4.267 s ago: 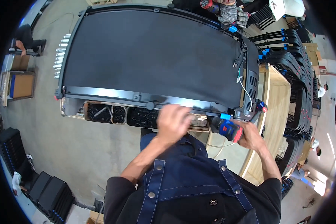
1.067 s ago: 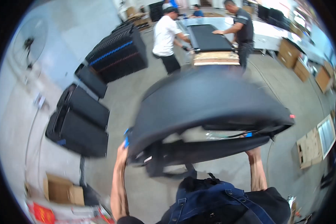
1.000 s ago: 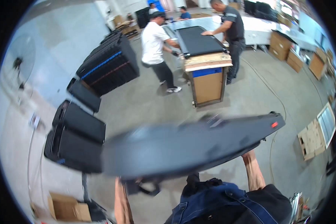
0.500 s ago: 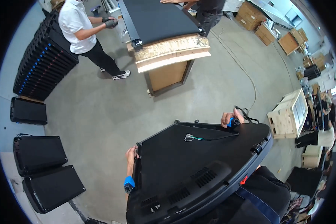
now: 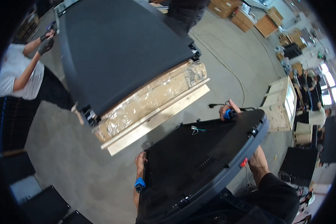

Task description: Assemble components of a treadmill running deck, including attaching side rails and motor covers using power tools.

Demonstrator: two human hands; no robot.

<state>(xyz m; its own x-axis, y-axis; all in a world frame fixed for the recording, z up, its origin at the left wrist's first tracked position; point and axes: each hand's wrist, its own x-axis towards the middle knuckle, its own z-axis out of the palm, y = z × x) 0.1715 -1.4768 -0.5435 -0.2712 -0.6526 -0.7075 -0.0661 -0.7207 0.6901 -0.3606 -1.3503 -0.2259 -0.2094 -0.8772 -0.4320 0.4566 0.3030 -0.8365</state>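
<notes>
Between my hands is a large black plastic housing cover (image 5: 190,160) with vent slots, a grey rim and a small red part on its edge. My left hand (image 5: 140,161) grips its far left corner, fingers partly hidden behind the edge. At the far right corner, my right hand (image 5: 226,110) is closed on the cover's edge. A black power cord (image 5: 217,105) runs by the right hand. From the cover's far side a thin green wire with a white end (image 5: 196,130) sticks out. Blue devices (image 5: 139,184) are strapped at both wrists.
Ahead stands a wrapped wooden bench (image 5: 149,104) bearing a treadmill deck with a black belt (image 5: 123,48). A gloved person in a white shirt (image 5: 26,71) is at its left, another in dark clothes (image 5: 186,15) behind. Right are a wooden crate (image 5: 278,106) and a floor cable (image 5: 235,74).
The bench and deck now appear much closer and larger, turned in view. The cover, still in both hands, has shifted slightly and tilted.
</notes>
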